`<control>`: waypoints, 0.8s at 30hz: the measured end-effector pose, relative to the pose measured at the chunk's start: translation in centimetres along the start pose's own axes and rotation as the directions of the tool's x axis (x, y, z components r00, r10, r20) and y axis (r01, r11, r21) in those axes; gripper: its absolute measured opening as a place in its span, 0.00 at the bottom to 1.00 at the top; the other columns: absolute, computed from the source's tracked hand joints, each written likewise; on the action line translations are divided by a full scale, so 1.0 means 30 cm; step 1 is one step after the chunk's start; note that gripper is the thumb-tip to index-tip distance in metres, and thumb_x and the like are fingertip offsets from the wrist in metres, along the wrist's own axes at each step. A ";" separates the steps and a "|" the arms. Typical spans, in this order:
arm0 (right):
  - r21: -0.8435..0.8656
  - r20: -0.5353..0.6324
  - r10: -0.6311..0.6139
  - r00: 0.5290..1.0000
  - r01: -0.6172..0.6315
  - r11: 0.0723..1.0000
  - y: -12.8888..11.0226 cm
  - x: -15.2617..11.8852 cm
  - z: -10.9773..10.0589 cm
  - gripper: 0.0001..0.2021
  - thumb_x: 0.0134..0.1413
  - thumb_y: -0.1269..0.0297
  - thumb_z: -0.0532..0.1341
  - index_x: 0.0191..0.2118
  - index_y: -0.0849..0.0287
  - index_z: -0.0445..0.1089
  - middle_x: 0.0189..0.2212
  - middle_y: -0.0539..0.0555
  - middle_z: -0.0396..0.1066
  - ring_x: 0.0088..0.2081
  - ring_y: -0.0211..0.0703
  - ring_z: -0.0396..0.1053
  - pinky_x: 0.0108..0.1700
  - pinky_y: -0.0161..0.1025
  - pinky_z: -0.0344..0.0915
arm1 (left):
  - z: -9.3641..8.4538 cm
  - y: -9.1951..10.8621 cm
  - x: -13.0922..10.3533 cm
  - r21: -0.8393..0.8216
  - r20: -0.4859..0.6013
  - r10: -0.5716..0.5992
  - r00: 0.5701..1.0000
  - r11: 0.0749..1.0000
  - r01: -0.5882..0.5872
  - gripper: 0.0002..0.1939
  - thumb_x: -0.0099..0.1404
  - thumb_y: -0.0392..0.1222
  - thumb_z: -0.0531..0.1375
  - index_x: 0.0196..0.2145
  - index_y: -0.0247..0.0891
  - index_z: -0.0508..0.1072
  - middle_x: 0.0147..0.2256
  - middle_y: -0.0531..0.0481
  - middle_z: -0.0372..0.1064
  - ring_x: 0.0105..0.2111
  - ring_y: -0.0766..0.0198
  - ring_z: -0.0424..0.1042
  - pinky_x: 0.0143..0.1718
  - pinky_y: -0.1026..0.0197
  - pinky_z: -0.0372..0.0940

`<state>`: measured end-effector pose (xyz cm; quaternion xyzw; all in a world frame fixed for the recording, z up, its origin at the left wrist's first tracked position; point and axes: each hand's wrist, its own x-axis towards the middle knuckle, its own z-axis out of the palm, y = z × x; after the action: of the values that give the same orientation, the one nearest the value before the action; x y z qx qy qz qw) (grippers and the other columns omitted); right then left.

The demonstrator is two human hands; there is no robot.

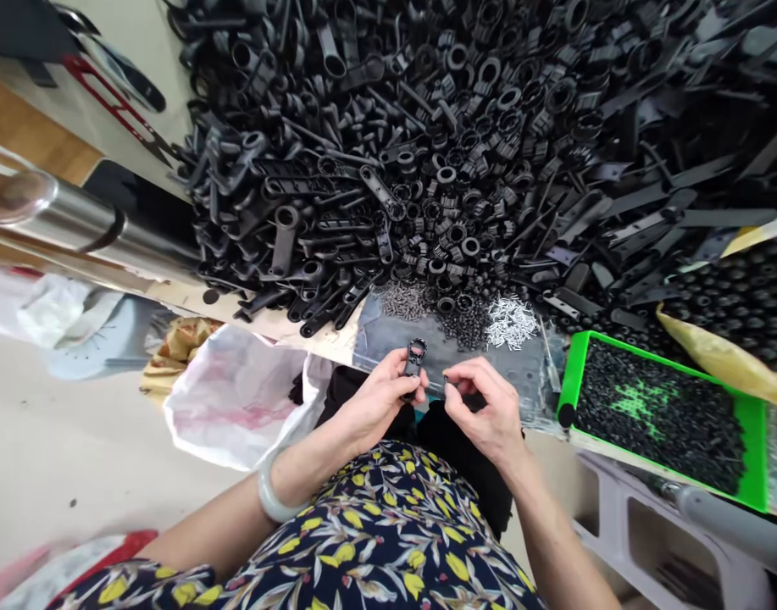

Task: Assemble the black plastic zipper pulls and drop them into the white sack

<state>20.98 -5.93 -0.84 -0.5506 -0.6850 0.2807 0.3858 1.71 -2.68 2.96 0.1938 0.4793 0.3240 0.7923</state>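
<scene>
My left hand (388, 390) is closed on a black plastic part (415, 357) with a ring-shaped upper end, held upright at the table's front edge. Just right of it, my right hand (486, 402) pinches a tiny dark piece (446, 379) between thumb and forefinger, apart from the part. On the grey mat (388, 337) beyond my hands lie small piles of grey pieces (404, 300), black pieces (465, 329) and silver pins (511, 323). Behind them rises a large heap of black handles (285, 241) and ribbed rings (470, 246).
A green tray (575, 373) of small black pieces stands at the right. White bag (232, 398) hangs open below the table's left front edge. A steel flask (63, 212), dark phone (147, 199) and red-handled tool (108, 100) lie at the left.
</scene>
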 end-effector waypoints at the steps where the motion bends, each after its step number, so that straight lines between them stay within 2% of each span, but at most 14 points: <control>1: -0.002 0.007 0.000 1.000 0.000 1.000 -0.004 0.002 0.005 0.06 0.61 0.70 0.62 0.43 0.54 0.74 0.36 0.51 0.75 0.30 0.38 0.69 0.34 0.38 0.69 | -0.001 -0.004 0.000 -0.006 0.001 0.003 1.000 1.000 -0.003 0.19 0.57 0.37 0.69 0.47 0.40 0.73 0.37 0.51 0.72 0.32 0.65 0.68 0.38 0.60 0.62; 8: 0.015 0.057 0.008 0.998 -0.009 1.000 -0.017 0.015 0.042 0.07 0.61 0.71 0.63 0.42 0.54 0.74 0.37 0.51 0.76 0.32 0.38 0.70 0.35 0.38 0.68 | -0.004 0.001 0.002 0.017 0.037 -0.018 0.999 1.000 0.017 0.25 0.57 0.38 0.69 0.52 0.37 0.71 0.39 0.50 0.72 0.34 0.66 0.70 0.40 0.61 0.64; 14: -0.001 0.060 0.002 0.998 -0.002 1.000 -0.007 0.019 0.043 0.08 0.61 0.72 0.63 0.43 0.54 0.74 0.37 0.50 0.75 0.31 0.37 0.69 0.35 0.38 0.67 | -0.009 0.008 0.004 0.003 0.037 -0.036 0.999 0.999 0.036 0.25 0.56 0.40 0.70 0.52 0.37 0.73 0.34 0.52 0.71 0.30 0.68 0.67 0.37 0.62 0.61; 17: -0.004 0.049 -0.001 0.999 0.001 1.000 0.001 0.017 0.038 0.08 0.61 0.72 0.63 0.43 0.54 0.74 0.36 0.50 0.75 0.30 0.37 0.68 0.35 0.38 0.67 | -0.016 0.002 0.011 0.048 0.016 -0.029 0.999 0.998 0.028 0.23 0.61 0.47 0.69 0.51 0.37 0.73 0.32 0.53 0.70 0.26 0.70 0.64 0.32 0.64 0.57; 20: 0.013 0.041 0.002 0.999 -0.003 1.000 0.006 0.014 0.033 0.07 0.61 0.72 0.63 0.43 0.54 0.73 0.37 0.50 0.75 0.30 0.37 0.68 0.35 0.38 0.67 | -0.022 -0.013 0.024 0.162 -0.018 0.013 1.000 0.987 -0.010 0.25 0.65 0.57 0.67 0.51 0.36 0.74 0.28 0.55 0.66 0.23 0.72 0.58 0.26 0.65 0.50; 24: 0.034 0.018 0.027 0.999 -0.027 0.999 0.014 0.013 0.029 0.06 0.62 0.70 0.63 0.43 0.54 0.74 0.37 0.51 0.75 0.29 0.37 0.68 0.34 0.39 0.68 | -0.032 -0.042 0.042 0.254 -0.045 0.063 0.997 0.966 -0.049 0.29 0.67 0.61 0.65 0.56 0.38 0.74 0.25 0.58 0.59 0.22 0.71 0.52 0.23 0.66 0.45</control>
<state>20.44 -5.41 -1.55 -0.5506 -0.6758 0.3026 0.3854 1.69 -2.71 0.91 0.2979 0.5315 0.2876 0.7390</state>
